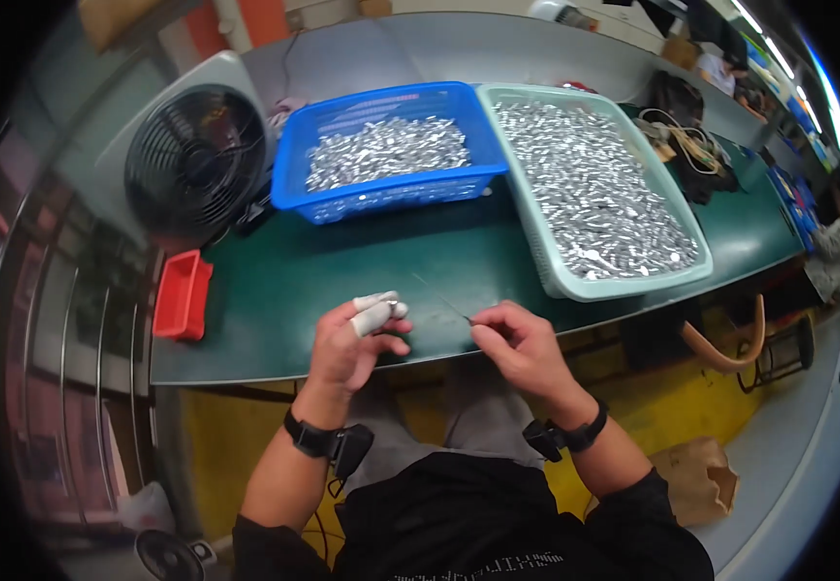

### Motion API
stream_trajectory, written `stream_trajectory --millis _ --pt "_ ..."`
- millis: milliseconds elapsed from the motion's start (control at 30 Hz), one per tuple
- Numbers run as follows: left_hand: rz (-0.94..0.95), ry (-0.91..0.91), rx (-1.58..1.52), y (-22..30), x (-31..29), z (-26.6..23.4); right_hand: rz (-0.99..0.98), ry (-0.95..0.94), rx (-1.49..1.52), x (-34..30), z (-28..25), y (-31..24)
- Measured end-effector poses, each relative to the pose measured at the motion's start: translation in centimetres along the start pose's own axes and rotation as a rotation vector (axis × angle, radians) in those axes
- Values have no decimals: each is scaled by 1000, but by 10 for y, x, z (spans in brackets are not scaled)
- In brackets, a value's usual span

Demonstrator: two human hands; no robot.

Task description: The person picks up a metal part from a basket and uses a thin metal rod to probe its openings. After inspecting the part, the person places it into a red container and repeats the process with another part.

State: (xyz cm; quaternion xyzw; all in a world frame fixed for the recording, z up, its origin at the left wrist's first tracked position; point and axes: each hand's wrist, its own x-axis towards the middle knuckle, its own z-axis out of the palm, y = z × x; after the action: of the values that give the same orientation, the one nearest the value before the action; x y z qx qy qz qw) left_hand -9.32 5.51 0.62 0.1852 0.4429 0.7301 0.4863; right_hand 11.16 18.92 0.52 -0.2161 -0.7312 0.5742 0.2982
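White covers wrap some fingertips of my left hand (pixel 347 339), which is raised over the front edge of the green table. Its fingers are pinched around a small shiny metal piece (pixel 394 307), mostly hidden by the fingertips. To the right, my right hand (pixel 522 344) grips a thin needle-like rod (pixel 444 299) between thumb and forefinger. The rod slants up and left, its tip apart from the left hand. Beyond my hands stand a blue plastic basket (pixel 391 198) and a larger pale green basket (pixel 623 288), both holding heaps of small silver metal parts.
A box fan (pixel 197 150) stands at the far left of the green table (pixel 275 281). Near the left edge is a small red bin (pixel 182 295). Cables and dark cloth (pixel 686 145) lie at the back right. A brown paper bag (pixel 696 474) rests on the floor.
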Motion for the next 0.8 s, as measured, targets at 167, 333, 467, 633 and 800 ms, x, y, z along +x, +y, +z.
stream_trajectory --millis 167,333,467,633,800 --pt "17 38 -51 -6 -8 -14 -12 -79 38 -2 15 -8" --pt "59 -31 -180 -9 -7 -18 -6 -102 26 -4 21 -9" --pt "77 -114 -249 -17 -1 -27 -25 -110 -5 -5 23 -11" --pt "96 -116 -211 -20 -2 -24 -54 -106 -46 -5 24 -16" --pt "99 -129 -195 -23 -2 -28 -77 -98 -68 -6 26 -21"
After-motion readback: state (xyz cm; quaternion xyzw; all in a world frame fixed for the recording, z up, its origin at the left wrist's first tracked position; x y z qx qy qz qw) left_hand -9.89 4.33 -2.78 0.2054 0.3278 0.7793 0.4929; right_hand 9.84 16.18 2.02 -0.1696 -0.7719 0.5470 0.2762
